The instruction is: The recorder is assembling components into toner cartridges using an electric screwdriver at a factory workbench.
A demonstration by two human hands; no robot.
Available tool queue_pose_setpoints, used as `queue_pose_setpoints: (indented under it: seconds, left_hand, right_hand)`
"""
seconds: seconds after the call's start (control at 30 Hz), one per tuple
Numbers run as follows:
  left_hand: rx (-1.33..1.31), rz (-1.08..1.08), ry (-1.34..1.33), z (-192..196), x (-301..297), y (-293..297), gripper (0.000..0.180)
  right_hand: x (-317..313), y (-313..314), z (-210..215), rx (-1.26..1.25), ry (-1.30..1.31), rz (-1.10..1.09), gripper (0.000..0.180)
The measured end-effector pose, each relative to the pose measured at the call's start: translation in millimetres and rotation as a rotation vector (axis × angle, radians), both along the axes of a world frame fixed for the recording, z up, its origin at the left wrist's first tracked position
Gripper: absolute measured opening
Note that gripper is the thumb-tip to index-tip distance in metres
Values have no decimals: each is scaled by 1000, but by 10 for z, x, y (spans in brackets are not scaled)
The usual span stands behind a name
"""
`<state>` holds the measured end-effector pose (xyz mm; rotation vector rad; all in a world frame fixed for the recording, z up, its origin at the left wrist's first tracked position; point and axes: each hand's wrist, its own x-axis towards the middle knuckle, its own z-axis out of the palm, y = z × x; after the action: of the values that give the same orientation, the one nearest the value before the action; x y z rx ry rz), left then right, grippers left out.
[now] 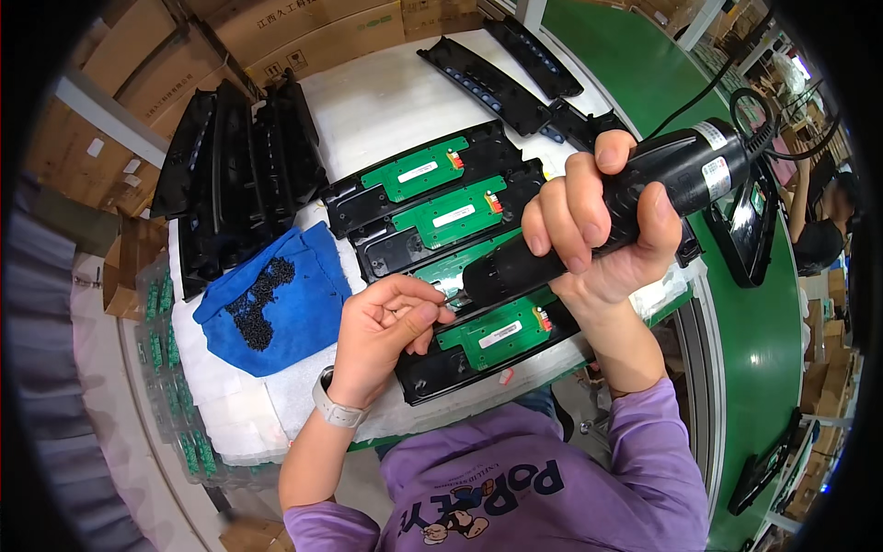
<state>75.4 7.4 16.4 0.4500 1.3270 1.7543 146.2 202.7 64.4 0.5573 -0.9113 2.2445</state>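
Note:
My right hand (598, 221) is wrapped round a black electric screwdriver (676, 170), which slants down to the left with its cord at the upper end. At the screwdriver's thin metal bit, my left hand (391, 317) has thumb and fingertips pinched together; anything between them is too small to make out. Below the tool lie black plastic housings in a row, each with a green circuit board, among them a near board (497, 340), a middle board (451, 217) and a far board (418, 173). The screwdriver partly hides another board.
Left of my left hand, a blue cloth (317, 262) carries a heap of small black screws (253, 322). Black plastic housings (235, 166) are stacked behind it, and more housings (478, 78) lie at the back. A green work surface (773, 368) runs along the right. Cardboard boxes (313, 41) stand behind.

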Motion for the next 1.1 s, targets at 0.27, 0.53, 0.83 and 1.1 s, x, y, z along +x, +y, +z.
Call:
queue_pose_setpoints:
  seconds: [0.27, 0.53, 0.83, 1.1]
  left_hand:
    - [-4, 18, 127, -66, 24, -3, 11]
    - [-99, 93, 194, 24, 33, 8, 14]
    - [118, 462, 201, -139, -150, -35, 15]
    - [264, 285, 51, -252, -301, -195, 23]
  right_hand:
    - [5, -79, -15, -19, -95, 23, 26]
    - [-20, 24, 31, -184, -213, -4, 22]
    - [-8, 536, 36, 471, -445, -399, 29]
    - [-17, 512, 43, 515, -482, -463, 30]
